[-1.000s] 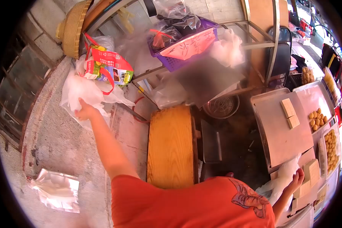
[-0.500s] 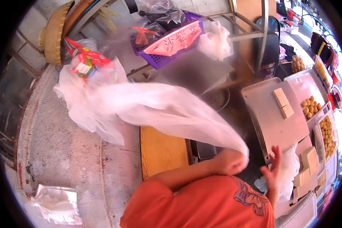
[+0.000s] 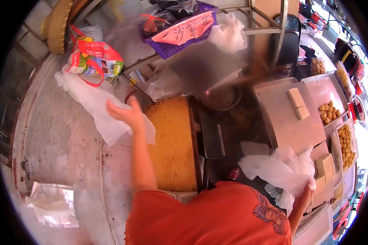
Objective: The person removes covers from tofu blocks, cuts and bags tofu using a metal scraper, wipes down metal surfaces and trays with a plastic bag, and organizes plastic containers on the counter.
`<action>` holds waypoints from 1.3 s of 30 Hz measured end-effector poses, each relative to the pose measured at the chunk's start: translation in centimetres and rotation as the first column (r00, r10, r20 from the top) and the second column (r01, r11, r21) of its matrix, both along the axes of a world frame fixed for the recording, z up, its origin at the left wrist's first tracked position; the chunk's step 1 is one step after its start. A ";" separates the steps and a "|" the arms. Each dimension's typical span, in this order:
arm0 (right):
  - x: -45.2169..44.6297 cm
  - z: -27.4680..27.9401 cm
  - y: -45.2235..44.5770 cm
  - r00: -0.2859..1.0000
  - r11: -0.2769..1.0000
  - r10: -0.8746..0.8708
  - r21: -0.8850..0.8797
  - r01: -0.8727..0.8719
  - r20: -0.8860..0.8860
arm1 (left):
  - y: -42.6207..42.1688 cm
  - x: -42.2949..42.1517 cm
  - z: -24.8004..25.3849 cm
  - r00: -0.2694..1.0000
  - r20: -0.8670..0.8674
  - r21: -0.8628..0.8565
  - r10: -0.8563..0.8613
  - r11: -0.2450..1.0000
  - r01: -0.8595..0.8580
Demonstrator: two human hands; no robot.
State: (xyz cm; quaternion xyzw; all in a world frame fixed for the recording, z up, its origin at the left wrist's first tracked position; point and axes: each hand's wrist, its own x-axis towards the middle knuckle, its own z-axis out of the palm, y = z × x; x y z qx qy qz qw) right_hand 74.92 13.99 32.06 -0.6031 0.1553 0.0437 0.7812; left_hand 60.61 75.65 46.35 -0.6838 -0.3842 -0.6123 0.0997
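My left hand reaches out to the left, fingers spread, over a crumpled sheet of white plastic. It appears to hold nothing. That plastic lies below a red printed carrier bag on the grey concrete surface. On the right, my right hand is at the edge of a thin white plastic bag, fingers closed on it and partly hidden by its folds. The bag billows out leftward from the hand, beside the metal tray and pale blocks.
A wooden board stands in the middle. A purple basket with a handwritten sign is at the back. Pale blocks lie on a metal tray; trays of round brown food stand farther right.
My left hand has swung left and let go of the long white plastic, which now lies by the red bag. My right hand, open before, has taken hold of the white bag.
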 end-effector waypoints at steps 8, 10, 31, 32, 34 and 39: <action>2.8 -0.3 0.7 0.999 1.000 0.020 -0.011 -0.020 0.036 | 22.6 -14.1 3.9 0.953 0.248 -0.428 0.173 0.902 -0.053; 3.7 0.0 2.6 0.987 0.992 0.128 -0.018 -0.127 0.100 | 26.5 -16.7 7.5 0.926 0.362 -0.505 0.112 0.858 0.093; 6.3 4.9 10.0 0.998 0.943 0.050 -0.332 -0.038 0.028 | 46.2 -22.1 22.4 0.966 0.000 -0.410 -0.259 0.881 0.236; 6.3 4.8 9.9 0.997 0.947 0.067 -0.318 -0.056 0.025 | 45.9 -22.1 21.8 0.974 -0.014 -0.392 -0.226 0.897 0.202; 7.0 4.2 9.7 0.992 0.939 0.125 -0.325 -0.110 0.027 | 45.1 -22.4 20.7 0.987 -0.042 -0.343 -0.155 0.930 0.132; 8.2 1.6 10.1 0.992 0.911 0.116 -0.403 -0.087 0.047 | 42.8 -22.8 17.4 0.993 -0.073 0.067 0.096 0.994 -0.091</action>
